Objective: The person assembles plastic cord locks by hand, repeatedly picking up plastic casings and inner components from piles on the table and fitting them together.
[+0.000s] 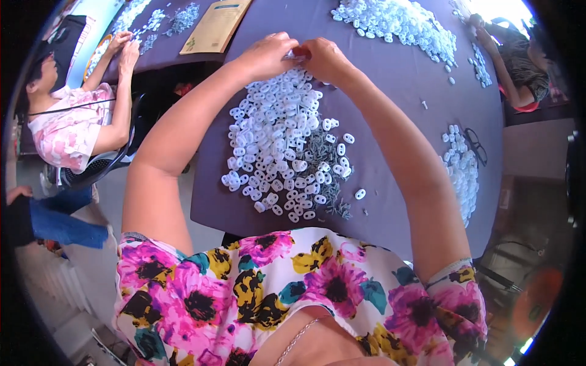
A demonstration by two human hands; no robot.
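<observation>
My left hand [267, 56] and my right hand [329, 60] meet above the far end of a heap of white plastic pieces. Their fingertips are pinched together, and what sits between them is too small and covered to make out. The heaped oval pieces with two holes [274, 116] spread from under my hands toward me. Small dark grey screws [317, 152] lie in a pile along the heap's right side, with some white pieces scattered over them. One loose white piece [360, 194] rests apart, to the right of the near end.
Another white heap [397, 27] lies at the far side, and one more [461, 174] near the right edge beside dark-framed glasses [475, 146]. A brown booklet [215, 25] lies at the far left. Co-workers sit at left [79, 122] and far right [519, 67] of the purple-grey tablecloth [390, 152].
</observation>
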